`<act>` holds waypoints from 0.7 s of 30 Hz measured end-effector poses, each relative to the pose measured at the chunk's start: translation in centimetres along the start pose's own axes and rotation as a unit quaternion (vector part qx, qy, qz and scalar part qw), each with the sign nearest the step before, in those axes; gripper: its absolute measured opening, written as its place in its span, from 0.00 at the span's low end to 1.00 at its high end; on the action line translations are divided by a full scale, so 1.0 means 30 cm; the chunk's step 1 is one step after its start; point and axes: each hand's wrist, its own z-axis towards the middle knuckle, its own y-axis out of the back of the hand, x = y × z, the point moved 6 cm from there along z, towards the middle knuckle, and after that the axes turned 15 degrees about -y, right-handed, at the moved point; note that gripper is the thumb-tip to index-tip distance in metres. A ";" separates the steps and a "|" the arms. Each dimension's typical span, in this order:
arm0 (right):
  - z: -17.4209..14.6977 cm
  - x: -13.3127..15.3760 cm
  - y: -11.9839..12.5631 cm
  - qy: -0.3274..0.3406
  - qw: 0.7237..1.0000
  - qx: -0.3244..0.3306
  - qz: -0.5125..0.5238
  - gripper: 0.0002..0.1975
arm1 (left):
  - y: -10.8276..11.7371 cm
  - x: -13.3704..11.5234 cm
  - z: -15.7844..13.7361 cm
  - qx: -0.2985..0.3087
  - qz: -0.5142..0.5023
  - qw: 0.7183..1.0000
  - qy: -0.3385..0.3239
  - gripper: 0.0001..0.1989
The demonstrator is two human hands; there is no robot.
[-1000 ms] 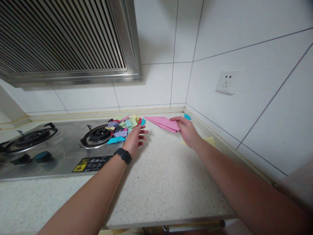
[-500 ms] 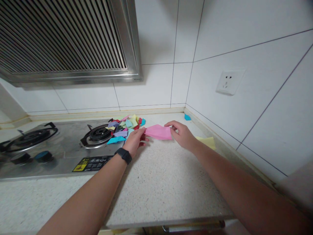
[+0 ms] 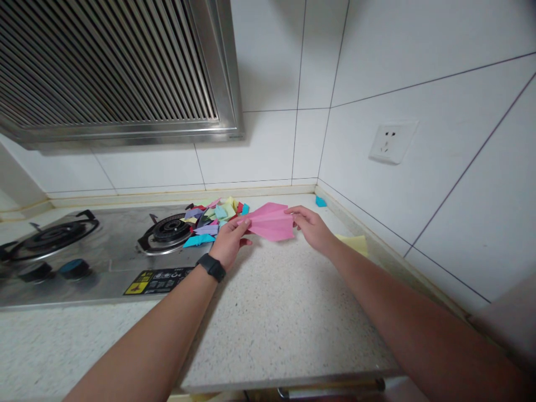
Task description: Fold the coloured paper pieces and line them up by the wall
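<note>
A pink sheet of folded paper [image 3: 271, 221] is stretched between my two hands, just above the counter. It has a crease along its middle and narrows towards the left. My left hand [image 3: 231, 239], with a black watch on the wrist, pinches its narrow left end between thumb and fingers. At the wider right end, my right hand [image 3: 307, 225] grips the edge with its fingertips. Left of the paper lies a heap of folded coloured papers [image 3: 213, 215], partly behind my left hand, reaching onto the stove.
The gas stove [image 3: 113, 245] with black burners is at the left, under a metal range hood [image 3: 125, 72]. Yellow paper [image 3: 355, 244] lies by the right wall, partly behind my right arm. A small blue folded paper [image 3: 320, 201] sits in the corner. A wall socket [image 3: 392, 142] is above.
The pink paper has opened out wider, with its crease and upper flap now showing. My left hand has shifted slightly left; my right hand has barely moved.
</note>
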 end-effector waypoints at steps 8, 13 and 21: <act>-0.023 0.023 -0.014 0.041 0.999 0.023 -0.016 0.15 | -0.018 -0.012 -0.003 0.021 -0.008 1.000 -0.002 0.24; -0.027 0.040 -0.006 0.079 0.995 -0.014 -0.066 0.11 | -0.028 -0.003 -0.005 0.051 -0.001 0.999 0.009 0.24; -0.064 0.149 0.050 0.177 0.972 -0.058 -0.142 0.08 | 0.012 0.058 -0.015 -0.027 0.033 0.996 0.074 0.28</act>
